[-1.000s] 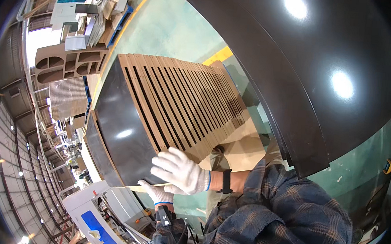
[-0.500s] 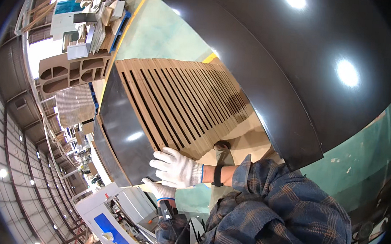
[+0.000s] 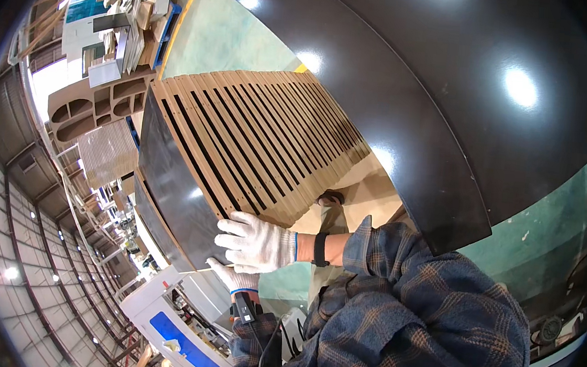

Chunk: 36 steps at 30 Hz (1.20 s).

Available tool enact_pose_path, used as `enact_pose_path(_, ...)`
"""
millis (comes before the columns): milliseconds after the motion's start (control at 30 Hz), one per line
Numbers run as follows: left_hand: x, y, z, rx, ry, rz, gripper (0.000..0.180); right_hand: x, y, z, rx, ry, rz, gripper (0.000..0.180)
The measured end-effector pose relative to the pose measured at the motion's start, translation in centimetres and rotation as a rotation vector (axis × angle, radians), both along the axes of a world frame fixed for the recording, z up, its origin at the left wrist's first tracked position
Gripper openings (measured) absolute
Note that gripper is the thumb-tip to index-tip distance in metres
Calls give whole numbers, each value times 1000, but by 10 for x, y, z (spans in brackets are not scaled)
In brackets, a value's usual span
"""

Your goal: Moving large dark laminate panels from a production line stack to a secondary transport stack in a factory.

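Note:
Both my hands wear white knit gloves. My right hand (image 3: 258, 243), with a dark band on its wrist, lies over the near corner of a dark, glossy panel (image 3: 170, 174). Its fingers are spread and stretched toward the left. Just below it, my left hand (image 3: 236, 278) is at the panel's near edge; one stretched digit shows there, and the other fingers are mostly hidden. Beside the panel runs a long row of brown slotted boards (image 3: 242, 131) with dark gaps between them, next to my right hand's fingertips.
A large dark glossy sheet (image 3: 409, 110) fills the upper right, its corner close to my right sleeve. Green floor (image 3: 229, 33) with a yellow line shows beyond the boards. Stacked boards (image 3: 106, 155) and brown panels with cutouts (image 3: 99, 106) stand at left. A white and blue machine (image 3: 175, 333) is lower left.
The view has shifted slightly, so the boards, panel and hands sit a little further left and up. Both hands stay at the panel's near edge, with little change in pose.

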State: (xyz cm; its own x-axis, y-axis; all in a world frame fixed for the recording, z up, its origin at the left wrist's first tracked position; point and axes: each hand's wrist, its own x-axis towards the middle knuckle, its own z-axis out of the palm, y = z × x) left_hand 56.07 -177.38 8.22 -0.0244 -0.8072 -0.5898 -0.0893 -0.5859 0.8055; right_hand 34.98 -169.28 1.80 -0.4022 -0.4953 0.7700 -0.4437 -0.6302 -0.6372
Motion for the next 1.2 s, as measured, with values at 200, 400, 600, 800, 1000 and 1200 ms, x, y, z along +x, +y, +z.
enact_pose_path(200,-12,3,2,17,32,29,104,-1,1,-4,50,19,16,31)
enact_pose_path(400,-11,1,0,23,70,50,101,2,-4,-7,-7,2,-36,32)
enact_pose_path(600,-17,6,-9,-7,88,326,79,-10,-4,7,109,146,85,38)
enact_pose_path(800,-43,13,-17,-144,237,369,72,-7,4,3,131,250,19,41)
enact_pose_path(1000,-25,11,-23,-158,141,569,79,-1,21,52,313,424,34,45)
enact_pose_path(1200,3,2,-21,-290,-107,623,81,7,15,83,351,642,116,49)
